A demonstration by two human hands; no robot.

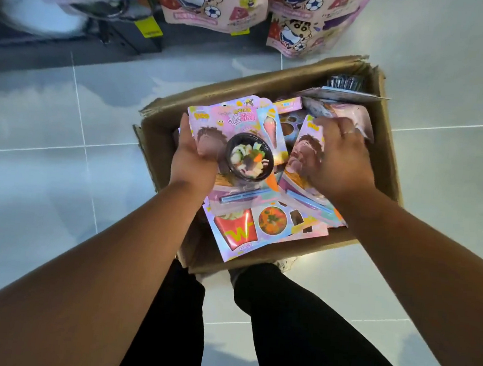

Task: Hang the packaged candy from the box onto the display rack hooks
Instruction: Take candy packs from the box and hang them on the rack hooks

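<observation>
An open cardboard box [384,155] sits on the tiled floor in front of my legs. My left hand [192,160] grips a pink candy package [238,141] with a clear bowl blister of sweets, holding it by its left edge above the box. My right hand [334,159] lies fingers-down on a second, similar package [304,165] inside the box, its grip blurred. More such packages [268,226] are stacked under them. The display rack [124,38] stands at the top left, with pink cartoon pouches [210,2] hanging.
Grey floor tiles [56,194] surround the box on every side. A dark rack base runs along the top left. More pink pouches [302,32] hang low just beyond the box's far edge. A dark ridged item [346,82] sits in the box's far corner.
</observation>
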